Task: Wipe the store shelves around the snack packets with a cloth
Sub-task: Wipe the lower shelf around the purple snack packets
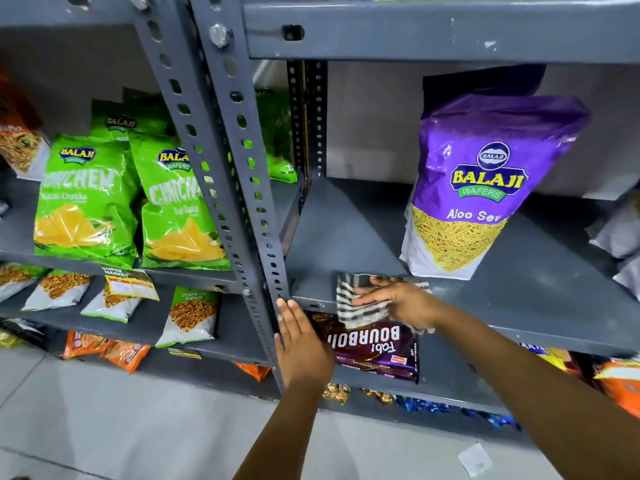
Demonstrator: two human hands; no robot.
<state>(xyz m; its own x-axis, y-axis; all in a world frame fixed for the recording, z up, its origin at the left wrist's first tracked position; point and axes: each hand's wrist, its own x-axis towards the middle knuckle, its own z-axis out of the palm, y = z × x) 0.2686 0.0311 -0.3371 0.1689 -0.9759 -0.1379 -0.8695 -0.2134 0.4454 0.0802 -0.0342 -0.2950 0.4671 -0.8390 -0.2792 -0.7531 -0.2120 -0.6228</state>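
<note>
My right hand [401,301] presses a black-and-white striped cloth [360,310] flat against the front edge of the grey metal shelf [349,230], fingers spread over it. A purple Aloo Sev packet [485,188] stands upright on that shelf, behind and to the right of the cloth. My left hand [301,344] rests on the slotted grey upright post [242,174], fingers laid along its lower part and holding nothing else.
Green Balaji chips packets [86,199] fill the left shelf. A Bourbon biscuit pack [374,351] lies on the shelf under the cloth. Smaller snack packets [187,317] sit on the lower left shelves. Grey packets [620,230] sit at the right edge. Tiled floor [138,420] lies below.
</note>
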